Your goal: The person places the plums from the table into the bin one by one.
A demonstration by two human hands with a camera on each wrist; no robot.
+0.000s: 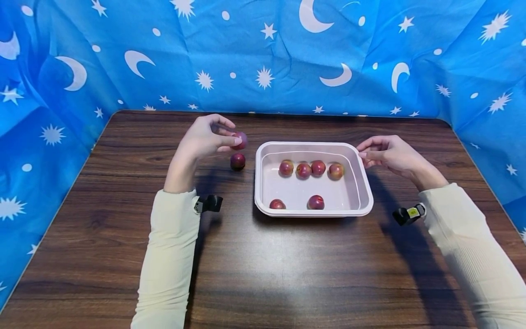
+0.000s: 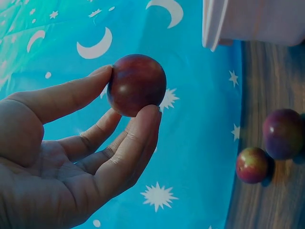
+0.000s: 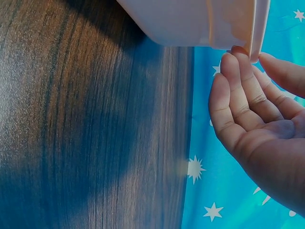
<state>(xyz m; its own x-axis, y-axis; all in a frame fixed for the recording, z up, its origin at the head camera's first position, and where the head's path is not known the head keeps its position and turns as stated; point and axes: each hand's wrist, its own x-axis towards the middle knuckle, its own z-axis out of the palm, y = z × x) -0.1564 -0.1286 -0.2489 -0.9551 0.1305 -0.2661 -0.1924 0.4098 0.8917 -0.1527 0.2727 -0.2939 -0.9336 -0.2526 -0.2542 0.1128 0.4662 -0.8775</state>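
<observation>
My left hand (image 1: 201, 139) pinches a dark red plum (image 2: 137, 85) between thumb and fingertips, raised over the table to the left of the container. Below it a second plum (image 1: 237, 161) lies on the wood. The left wrist view shows another, yellow-green and red plum (image 2: 252, 165) close beside that one; the head view hides it. My right hand (image 1: 394, 155) holds the right rim of a white plastic container (image 1: 314, 213) between thumb and fingers, near its far corner. Inside the container, several plums (image 1: 336, 171) sit in a back row, with two more (image 1: 316, 202) toward the front wall.
The dark wood-grain table (image 1: 271, 269) stretches in front of the container and to both sides. Behind it and at its sides hangs a blue cloth (image 1: 246, 50) with white moons and stars. Each sleeve cuff carries a small black wrist camera (image 1: 211, 203).
</observation>
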